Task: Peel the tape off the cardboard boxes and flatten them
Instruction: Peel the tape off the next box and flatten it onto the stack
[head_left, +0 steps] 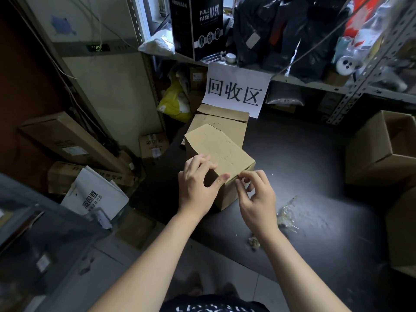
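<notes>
A small closed cardboard box point(221, 149) stands on the dark table point(315, 176), one corner turned toward me. My left hand point(198, 188) grips its near left corner, fingers curled over the top and thumb on the near edge. My right hand point(256, 199) pinches at the top near edge of the box with thumb and forefinger; whether tape is between them is too small to tell. Behind it lies another cardboard box point(220, 122), its flaps loose.
Crumpled clear tape point(287, 216) and a small scrap point(254, 242) lie on the table to my right. An open box point(382, 149) stands at the right edge. A paper sign point(236, 91) hangs from the shelf. Boxes and a white carton point(96, 194) clutter the floor at left.
</notes>
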The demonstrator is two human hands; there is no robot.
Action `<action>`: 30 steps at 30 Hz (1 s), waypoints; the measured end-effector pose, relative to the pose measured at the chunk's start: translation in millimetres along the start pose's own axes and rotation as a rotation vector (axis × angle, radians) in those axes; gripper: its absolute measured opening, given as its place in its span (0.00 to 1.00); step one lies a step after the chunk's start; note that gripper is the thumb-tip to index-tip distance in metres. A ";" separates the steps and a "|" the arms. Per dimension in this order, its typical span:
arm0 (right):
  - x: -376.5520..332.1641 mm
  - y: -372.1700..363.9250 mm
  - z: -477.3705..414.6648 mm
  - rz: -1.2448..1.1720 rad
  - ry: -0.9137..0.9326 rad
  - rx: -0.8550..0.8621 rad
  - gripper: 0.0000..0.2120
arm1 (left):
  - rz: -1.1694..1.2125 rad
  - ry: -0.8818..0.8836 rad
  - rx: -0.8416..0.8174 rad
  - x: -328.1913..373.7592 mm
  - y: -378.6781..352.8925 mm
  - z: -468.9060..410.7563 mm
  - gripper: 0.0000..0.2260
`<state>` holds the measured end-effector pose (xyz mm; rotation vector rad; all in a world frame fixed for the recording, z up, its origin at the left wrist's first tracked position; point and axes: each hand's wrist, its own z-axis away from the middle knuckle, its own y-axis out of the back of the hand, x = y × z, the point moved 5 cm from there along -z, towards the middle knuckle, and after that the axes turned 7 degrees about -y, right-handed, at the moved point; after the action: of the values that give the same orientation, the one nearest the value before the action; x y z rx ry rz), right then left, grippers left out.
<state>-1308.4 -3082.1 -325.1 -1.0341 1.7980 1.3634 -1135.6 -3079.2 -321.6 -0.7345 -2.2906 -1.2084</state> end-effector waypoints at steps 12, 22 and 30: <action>-4.2 -1.7 -0.9 -0.003 -0.018 0.049 0.04 | -0.018 -0.012 0.005 2.3 1.1 2.0 0.21; -0.3 0.9 -11.2 -0.040 -0.137 -0.081 0.16 | -0.195 -0.032 -0.196 3.4 12.8 -11.1 0.25; -2.0 2.6 -5.9 -0.129 -0.101 -0.060 0.10 | -0.131 -0.065 -0.102 1.7 21.6 -3.6 0.18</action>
<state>-1309.9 -3087.1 -320.7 -1.0739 1.5977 1.3726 -1122.6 -3071.6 -305.6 -0.6773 -2.3766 -1.3878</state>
